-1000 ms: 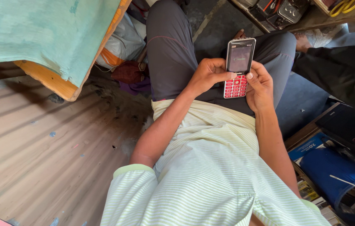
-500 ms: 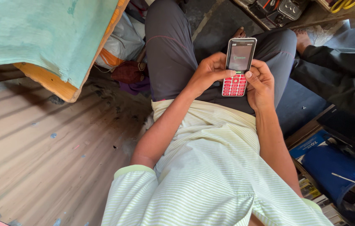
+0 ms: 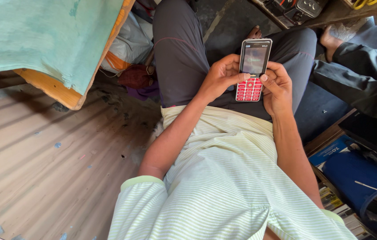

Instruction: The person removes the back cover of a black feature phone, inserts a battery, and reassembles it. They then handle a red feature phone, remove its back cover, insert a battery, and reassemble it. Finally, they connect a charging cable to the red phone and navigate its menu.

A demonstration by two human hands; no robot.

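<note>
Resting between both hands, the red keypad phone [image 3: 252, 69] is gripped by left hand [image 3: 222, 75] and right hand [image 3: 277, 86].

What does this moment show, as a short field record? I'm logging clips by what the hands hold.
left hand: left hand wraps the left edge of the phone, thumb at the top of the keypad
right hand: right hand supports the right edge, thumb on the keys
held thing: keypad phone, red keys, upright, screen dim
posture: seated, phone over dark trousers
clothing: pale green striped shirt
left side: teal-covered table
right side: another person's dark sleeve
</note>
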